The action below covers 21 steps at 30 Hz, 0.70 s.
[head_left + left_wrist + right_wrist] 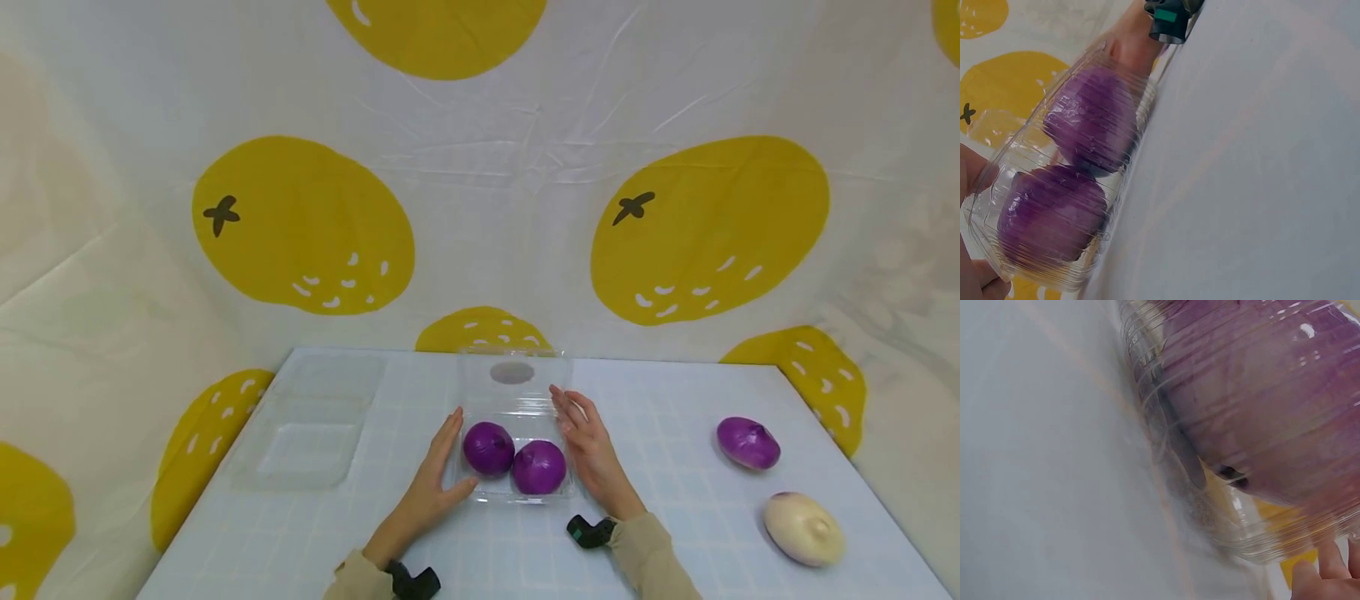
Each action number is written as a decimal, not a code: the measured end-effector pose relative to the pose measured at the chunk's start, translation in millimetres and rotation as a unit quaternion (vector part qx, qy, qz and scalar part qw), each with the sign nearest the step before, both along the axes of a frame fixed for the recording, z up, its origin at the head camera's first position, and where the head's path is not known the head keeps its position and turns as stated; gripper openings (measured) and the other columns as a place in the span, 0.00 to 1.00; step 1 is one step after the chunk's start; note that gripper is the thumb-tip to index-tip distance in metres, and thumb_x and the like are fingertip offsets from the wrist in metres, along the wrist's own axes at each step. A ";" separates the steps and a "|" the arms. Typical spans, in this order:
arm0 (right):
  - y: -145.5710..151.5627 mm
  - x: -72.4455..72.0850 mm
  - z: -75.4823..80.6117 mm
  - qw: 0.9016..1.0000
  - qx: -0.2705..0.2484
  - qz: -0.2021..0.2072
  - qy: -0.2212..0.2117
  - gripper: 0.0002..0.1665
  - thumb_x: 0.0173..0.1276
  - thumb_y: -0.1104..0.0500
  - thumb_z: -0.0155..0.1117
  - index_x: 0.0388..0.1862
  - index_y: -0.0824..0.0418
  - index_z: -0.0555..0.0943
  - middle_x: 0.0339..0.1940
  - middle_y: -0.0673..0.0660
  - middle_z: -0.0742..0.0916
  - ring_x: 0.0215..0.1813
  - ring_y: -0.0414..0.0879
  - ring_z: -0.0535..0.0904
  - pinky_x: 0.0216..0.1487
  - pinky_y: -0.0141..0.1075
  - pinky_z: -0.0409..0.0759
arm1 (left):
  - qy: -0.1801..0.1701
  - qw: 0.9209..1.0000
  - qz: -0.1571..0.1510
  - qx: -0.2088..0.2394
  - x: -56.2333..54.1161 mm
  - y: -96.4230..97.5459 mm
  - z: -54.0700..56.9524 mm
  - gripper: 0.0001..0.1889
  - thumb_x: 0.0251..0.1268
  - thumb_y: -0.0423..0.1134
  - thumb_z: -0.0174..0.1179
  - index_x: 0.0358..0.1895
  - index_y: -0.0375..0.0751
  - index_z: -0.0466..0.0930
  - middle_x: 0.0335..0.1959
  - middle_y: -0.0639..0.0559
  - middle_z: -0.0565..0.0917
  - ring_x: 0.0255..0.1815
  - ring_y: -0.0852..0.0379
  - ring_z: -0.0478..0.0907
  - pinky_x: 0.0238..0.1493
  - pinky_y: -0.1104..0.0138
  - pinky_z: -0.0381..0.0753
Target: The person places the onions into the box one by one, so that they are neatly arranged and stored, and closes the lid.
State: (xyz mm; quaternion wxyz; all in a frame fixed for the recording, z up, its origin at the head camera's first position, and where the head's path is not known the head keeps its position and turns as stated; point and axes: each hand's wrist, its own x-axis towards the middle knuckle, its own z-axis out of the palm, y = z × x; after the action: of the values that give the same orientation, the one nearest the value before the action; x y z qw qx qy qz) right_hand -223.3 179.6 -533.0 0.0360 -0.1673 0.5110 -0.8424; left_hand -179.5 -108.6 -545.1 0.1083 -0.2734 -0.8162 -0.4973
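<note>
Centre of the surface (420, 542), and here's the clear container (498, 499), folded open, its lid (480, 392) laid out on the far side, pointing away from the person! The base runs its long axis roughly left to right, in line with the far edge of the surface. Two purple onions sit inside, side by side: the left onion (488, 450) a touch farther back, the right onion (539, 468) a touch nearer.

Here's the left hand (427, 479) flanking the left end, fingers straight and pointing forward, thumb spread wide toward the near corner. Across from it, the right hand (596, 458) stands at the right end, fingers loosely bent and parted, fingertips up by the lid. Neither hand grips; how firmly they touch the plastic, I cannot tell.

Over on the right, a loose purple onion (748, 442) lies slanted, its tip toward the right; nearer, a pale onion (802, 530) slants the same way, tip to the right. Far left, a second clear container (315, 454) leans its long axis from near left to far right.
</note>
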 end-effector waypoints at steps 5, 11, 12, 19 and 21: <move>-1.0 1.1 0.5 1.000 0.004 -0.021 -0.011 0.18 0.75 0.74 0.45 0.60 0.62 0.63 0.77 0.65 0.65 0.75 0.41 0.64 0.73 0.32 0.60 | 0.017 1.000 -0.004 0.010 -0.5 0.4 0.3 0.46 0.61 0.39 0.66 0.79 0.35 0.49 0.80 0.42 0.51 0.79 0.40 0.46 0.75 0.62 0.44; -2.9 3.1 0.7 0.999 0.027 -0.044 -0.011 0.13 0.75 0.73 0.46 0.52 0.60 0.70 0.69 0.55 0.77 0.71 0.39 0.70 0.70 0.30 0.65 | -0.003 1.000 0.010 0.013 0.0 0.4 -1.0 0.49 0.59 0.41 0.68 0.80 0.38 0.47 0.80 0.45 0.52 0.79 0.43 0.49 0.74 0.60 0.47; -3.0 3.2 0.8 0.999 0.028 -0.043 -0.008 0.13 0.76 0.73 0.46 0.51 0.59 0.71 0.69 0.56 0.77 0.71 0.40 0.69 0.70 0.30 0.65 | -0.009 1.000 0.013 0.013 -0.2 0.5 -1.0 0.50 0.59 0.41 0.69 0.80 0.40 0.46 0.80 0.46 0.53 0.79 0.44 0.50 0.74 0.57 0.48; -2.8 2.0 -1.5 0.999 0.018 -0.034 0.013 0.15 0.76 0.73 0.46 0.49 0.55 0.73 0.71 0.60 0.75 0.71 0.41 0.70 0.69 0.29 0.65 | -0.033 0.999 0.010 0.042 -1.0 0.5 0.9 0.58 0.53 0.39 0.73 0.81 0.49 0.39 0.82 0.49 0.47 0.80 0.48 0.47 0.70 0.38 0.52; -2.6 1.7 -2.3 0.999 0.016 -0.033 0.015 0.15 0.76 0.73 0.46 0.49 0.54 0.73 0.70 0.60 0.75 0.70 0.41 0.71 0.69 0.29 0.65 | -0.029 0.998 0.004 0.052 -1.3 0.4 1.4 0.59 0.53 0.38 0.74 0.81 0.50 0.38 0.82 0.48 0.46 0.80 0.49 0.46 0.69 0.35 0.51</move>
State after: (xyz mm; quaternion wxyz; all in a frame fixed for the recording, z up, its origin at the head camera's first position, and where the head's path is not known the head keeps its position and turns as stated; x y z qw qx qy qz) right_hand -221.6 177.1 -535.3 0.0025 -0.1625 0.5303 -0.8321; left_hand -180.8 -108.2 -543.8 0.1003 -0.2497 -0.7929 -0.5467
